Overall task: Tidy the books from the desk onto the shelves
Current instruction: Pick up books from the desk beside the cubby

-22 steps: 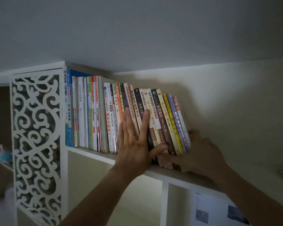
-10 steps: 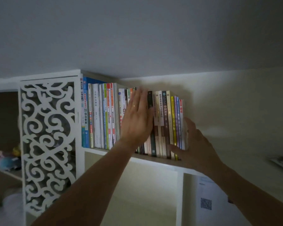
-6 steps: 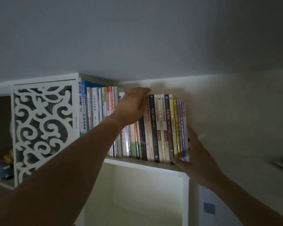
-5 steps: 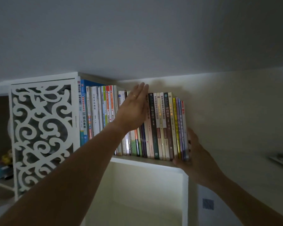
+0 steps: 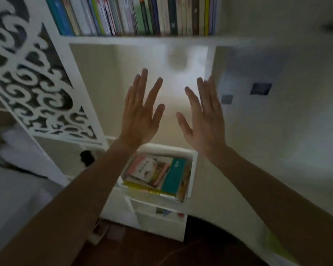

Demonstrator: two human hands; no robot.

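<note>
Both my hands off book row now, view dropped lower. Left hand (image 5: 140, 114) and right hand (image 5: 204, 120) spread flat, fingers straight, holding nothing. Books (image 5: 135, 16) stand upright on top shelf (image 5: 142, 38). Book pile (image 5: 158, 175) lies in lower compartment. I judge row finished.

2 hands: left hand (image 5: 140, 120), right hand (image 5: 204, 123); 2 groups of books (image 5: 135, 14).

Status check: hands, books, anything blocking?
Left hand and right hand open, empty. Row of books upright on top shelf. Nothing in the way.
</note>
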